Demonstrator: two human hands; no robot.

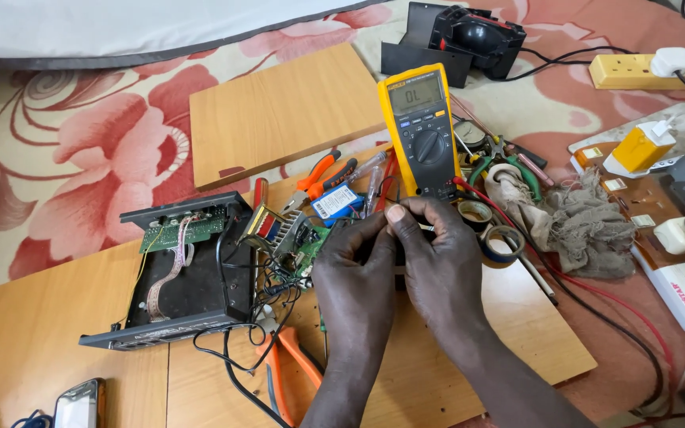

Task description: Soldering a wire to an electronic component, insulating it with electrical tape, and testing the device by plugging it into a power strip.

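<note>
At the far left, on the wooden desk (57, 317), an opened black casing (184, 269) is seen lying flat, with a ribbon cable and a small green board inside. Just right of it, a circuit board (291, 238) carrying a transformer is found, joined to the casing by loose black wires. Orange-handled pliers (283, 368) lie below, near the desk's front edge.

Over the circuit board the left hand (354, 273) is held, fingers curled together and pinched on something thin; what is gripped cannot be told. Pressed against it is the right hand (438, 265), thumb tip raised, fingers likewise closed on a hidden part, probably a meter probe. Both wrists are angled inward from the lower edge, knuckles touching.

Behind the hands a yellow multimeter (422, 131) is propped upright, its red lead (596, 297) trailing right past tape rolls and a grey rag (576, 226).

A slip of a probe tip could bridge neighbouring joints on the board, since the view is blocked by the fingers. The trailing lead could be snagged and the meter toppled.
</note>
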